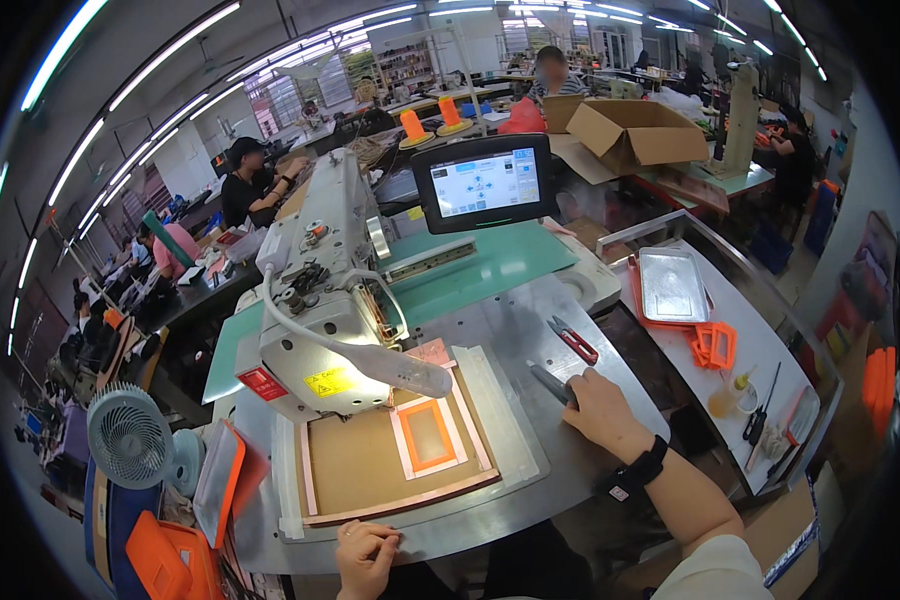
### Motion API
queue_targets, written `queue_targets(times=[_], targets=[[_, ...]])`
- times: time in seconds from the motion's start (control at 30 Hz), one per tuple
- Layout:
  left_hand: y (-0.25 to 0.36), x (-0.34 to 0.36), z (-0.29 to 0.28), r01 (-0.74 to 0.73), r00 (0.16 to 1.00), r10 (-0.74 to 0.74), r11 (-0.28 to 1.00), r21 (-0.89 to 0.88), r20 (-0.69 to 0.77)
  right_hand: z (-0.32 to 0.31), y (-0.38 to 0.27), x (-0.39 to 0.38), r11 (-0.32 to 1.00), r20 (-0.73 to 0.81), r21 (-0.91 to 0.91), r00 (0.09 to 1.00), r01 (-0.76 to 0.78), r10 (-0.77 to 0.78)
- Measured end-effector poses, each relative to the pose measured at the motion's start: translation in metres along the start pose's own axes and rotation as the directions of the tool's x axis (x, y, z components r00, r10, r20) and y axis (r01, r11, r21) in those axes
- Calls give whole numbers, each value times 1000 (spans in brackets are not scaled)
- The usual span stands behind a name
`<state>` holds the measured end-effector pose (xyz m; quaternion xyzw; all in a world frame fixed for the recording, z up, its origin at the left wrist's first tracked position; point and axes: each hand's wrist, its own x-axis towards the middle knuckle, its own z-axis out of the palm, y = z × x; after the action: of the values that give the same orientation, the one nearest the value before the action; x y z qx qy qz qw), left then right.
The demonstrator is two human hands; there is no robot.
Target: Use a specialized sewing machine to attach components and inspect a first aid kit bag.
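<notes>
"How far along is it?"

"The orange frame [434, 466] lies within the pale-edged brown template [355, 465], at four o'clock from the machine head [315, 345]. Placing looks done; whether any stitching is finished or left, nobody can tell from here."

"And the hands?"

"The right forearm slants toward eleven o'clock. The right hand [606, 412], at three o'clock from the frame, rests low over the bench [500, 320], fingers closed around the end of a grey tool [548, 381]."

"The left hand [367, 555]?"

"At seven o'clock, near the bench's edge, loosely curled; its palm is hidden, so its contents are uncertain."
</notes>
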<state>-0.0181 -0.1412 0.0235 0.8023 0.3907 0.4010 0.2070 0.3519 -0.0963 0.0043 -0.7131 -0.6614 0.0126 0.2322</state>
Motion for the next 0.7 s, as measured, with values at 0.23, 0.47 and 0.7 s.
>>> queue_targets(times=[0.23, 0.47, 0.7], targets=[[1, -8, 12, -82, 992, 102, 966, 244, -68, 1, 28, -13, 687, -4, 687, 944, -238, 330], [-2, -15, 12, -57, 991, 83, 972, 229, -108, -9, 32, -8, 379, 144, 860, 875, -342, 463], [-8, -11, 10, -70, 991, 95, 968, 243, -91, -9, 39, -15, 289, 176, 890, 851, -352, 494]])
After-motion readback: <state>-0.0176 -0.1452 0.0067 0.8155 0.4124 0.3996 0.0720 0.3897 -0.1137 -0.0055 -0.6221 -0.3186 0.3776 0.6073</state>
